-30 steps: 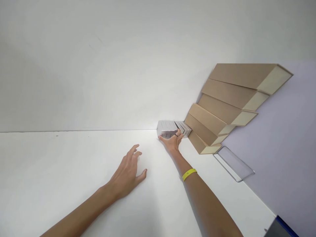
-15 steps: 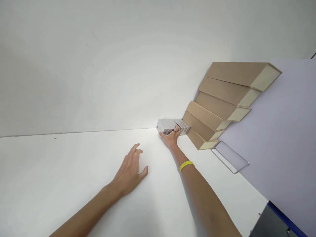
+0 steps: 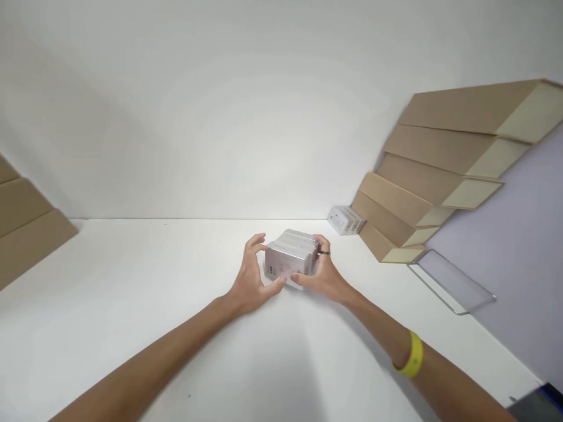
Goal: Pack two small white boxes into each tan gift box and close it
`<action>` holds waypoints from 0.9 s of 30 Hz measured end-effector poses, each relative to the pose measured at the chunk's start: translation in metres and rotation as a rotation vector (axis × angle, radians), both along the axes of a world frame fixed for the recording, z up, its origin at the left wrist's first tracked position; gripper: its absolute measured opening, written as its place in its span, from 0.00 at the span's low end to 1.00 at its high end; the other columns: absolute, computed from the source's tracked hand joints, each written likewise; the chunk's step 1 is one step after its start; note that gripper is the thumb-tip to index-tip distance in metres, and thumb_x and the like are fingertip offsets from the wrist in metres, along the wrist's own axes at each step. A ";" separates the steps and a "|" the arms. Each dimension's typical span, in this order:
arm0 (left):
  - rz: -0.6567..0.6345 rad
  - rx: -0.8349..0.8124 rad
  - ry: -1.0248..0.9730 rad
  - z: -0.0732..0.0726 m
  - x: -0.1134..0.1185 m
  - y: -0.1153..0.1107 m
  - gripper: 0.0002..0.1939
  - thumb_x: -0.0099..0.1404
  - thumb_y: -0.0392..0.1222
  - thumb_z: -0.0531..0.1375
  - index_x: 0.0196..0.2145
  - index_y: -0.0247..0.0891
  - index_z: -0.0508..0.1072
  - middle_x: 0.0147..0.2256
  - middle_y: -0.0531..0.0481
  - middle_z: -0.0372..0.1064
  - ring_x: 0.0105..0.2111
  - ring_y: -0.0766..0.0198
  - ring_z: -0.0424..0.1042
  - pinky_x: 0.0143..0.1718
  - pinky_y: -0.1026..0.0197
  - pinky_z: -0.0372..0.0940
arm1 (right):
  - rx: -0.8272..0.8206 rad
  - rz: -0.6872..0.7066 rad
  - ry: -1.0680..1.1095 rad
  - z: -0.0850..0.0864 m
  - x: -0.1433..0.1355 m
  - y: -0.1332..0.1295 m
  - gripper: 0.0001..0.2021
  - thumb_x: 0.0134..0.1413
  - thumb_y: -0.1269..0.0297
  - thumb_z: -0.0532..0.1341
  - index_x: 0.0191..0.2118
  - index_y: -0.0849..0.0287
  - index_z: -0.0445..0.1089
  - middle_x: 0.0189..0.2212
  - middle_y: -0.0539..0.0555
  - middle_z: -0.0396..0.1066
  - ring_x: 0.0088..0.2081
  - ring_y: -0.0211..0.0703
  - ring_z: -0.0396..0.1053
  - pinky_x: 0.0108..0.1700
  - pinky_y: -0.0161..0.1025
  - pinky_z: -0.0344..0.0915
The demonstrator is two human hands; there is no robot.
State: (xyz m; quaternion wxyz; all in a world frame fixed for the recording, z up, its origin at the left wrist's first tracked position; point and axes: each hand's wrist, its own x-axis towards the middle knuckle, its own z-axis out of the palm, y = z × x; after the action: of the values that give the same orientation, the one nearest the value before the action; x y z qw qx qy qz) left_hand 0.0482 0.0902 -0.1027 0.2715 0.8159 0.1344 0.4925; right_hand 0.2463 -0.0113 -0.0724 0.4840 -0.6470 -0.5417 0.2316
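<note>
Between my two hands is a row of small white cartons (image 3: 288, 257), standing side by side in front of me above the white table (image 3: 211, 363). My right hand (image 3: 325, 272) grips their right end, with the thumb on the near face and the fingers round the far side. My left hand (image 3: 250, 278) is curved round the left end. Its fingertips touch the upper left corner, and its thumb lies at the lower front edge. Whether the cartons rest fully on the table I cannot tell.
More small white cartons (image 3: 345, 220) stand by the back wall. Right of them is a stack of brown cardboard boxes (image 3: 440, 170), with a wire frame (image 3: 453, 281) nearby. More brown boxes (image 3: 30, 211) are at the left edge.
My right hand has drawn several cartons from the back wall toward me. My left hand has come in to their left end. The view has shifted, bringing the left brown boxes in.
</note>
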 end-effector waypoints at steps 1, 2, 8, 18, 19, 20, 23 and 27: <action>-0.035 -0.069 0.032 0.001 -0.006 -0.003 0.35 0.63 0.48 0.66 0.59 0.46 0.49 0.67 0.32 0.39 0.69 0.39 0.47 0.65 0.27 0.54 | -0.016 0.063 0.006 0.007 -0.001 -0.009 0.52 0.39 0.48 0.74 0.64 0.46 0.40 0.64 0.60 0.49 0.65 0.51 0.56 0.64 0.52 0.61; -0.077 -0.158 0.089 0.003 -0.013 -0.006 0.39 0.62 0.50 0.67 0.60 0.46 0.47 0.69 0.31 0.36 0.70 0.38 0.46 0.65 0.27 0.54 | -0.034 0.125 0.007 0.013 -0.001 -0.017 0.52 0.40 0.49 0.74 0.64 0.45 0.40 0.64 0.60 0.50 0.65 0.52 0.55 0.65 0.54 0.60; -0.380 -0.573 0.435 0.028 -0.056 -0.030 0.61 0.52 0.53 0.76 0.67 0.48 0.38 0.69 0.31 0.36 0.71 0.37 0.46 0.66 0.28 0.54 | -0.134 0.449 0.025 0.032 -0.004 -0.050 0.52 0.44 0.52 0.74 0.66 0.46 0.38 0.65 0.62 0.48 0.65 0.53 0.54 0.64 0.57 0.59; -0.442 -0.411 0.387 0.040 -0.074 -0.057 0.51 0.47 0.45 0.77 0.57 0.52 0.47 0.57 0.43 0.50 0.61 0.44 0.56 0.55 0.40 0.67 | -0.174 0.672 0.114 0.026 -0.021 -0.081 0.52 0.50 0.57 0.73 0.68 0.41 0.35 0.65 0.61 0.48 0.64 0.53 0.56 0.58 0.55 0.66; -0.413 -0.361 0.405 0.037 -0.073 -0.058 0.54 0.44 0.45 0.78 0.58 0.52 0.47 0.57 0.42 0.48 0.60 0.44 0.55 0.55 0.39 0.66 | -0.210 0.667 0.095 0.021 -0.020 -0.082 0.53 0.50 0.58 0.73 0.69 0.41 0.33 0.65 0.61 0.48 0.63 0.53 0.57 0.58 0.56 0.66; -0.394 -0.329 0.432 0.033 -0.072 -0.058 0.56 0.43 0.45 0.78 0.59 0.52 0.46 0.58 0.42 0.46 0.59 0.44 0.56 0.54 0.39 0.66 | -0.254 0.663 0.087 0.016 -0.019 -0.084 0.55 0.50 0.58 0.73 0.70 0.41 0.31 0.66 0.62 0.48 0.63 0.53 0.58 0.58 0.56 0.66; -0.382 -0.332 0.489 0.023 -0.068 -0.060 0.56 0.44 0.44 0.77 0.60 0.53 0.45 0.57 0.42 0.43 0.55 0.46 0.57 0.51 0.41 0.67 | -0.332 0.650 0.121 0.003 -0.017 -0.085 0.58 0.49 0.56 0.75 0.70 0.42 0.29 0.66 0.62 0.48 0.63 0.54 0.58 0.59 0.57 0.67; -0.402 -0.349 0.457 0.017 -0.063 -0.061 0.56 0.45 0.42 0.76 0.61 0.53 0.44 0.55 0.42 0.44 0.54 0.46 0.57 0.51 0.41 0.68 | -0.319 0.644 0.179 0.000 -0.020 -0.084 0.60 0.47 0.55 0.76 0.70 0.42 0.29 0.68 0.62 0.47 0.66 0.55 0.55 0.62 0.58 0.65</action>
State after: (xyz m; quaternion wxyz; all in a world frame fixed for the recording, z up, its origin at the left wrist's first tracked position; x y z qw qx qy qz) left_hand -0.0153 0.0291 -0.0856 0.4612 0.8566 0.1104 0.2032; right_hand 0.2263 -0.0956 -0.0728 0.3249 -0.4878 -0.6302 0.5093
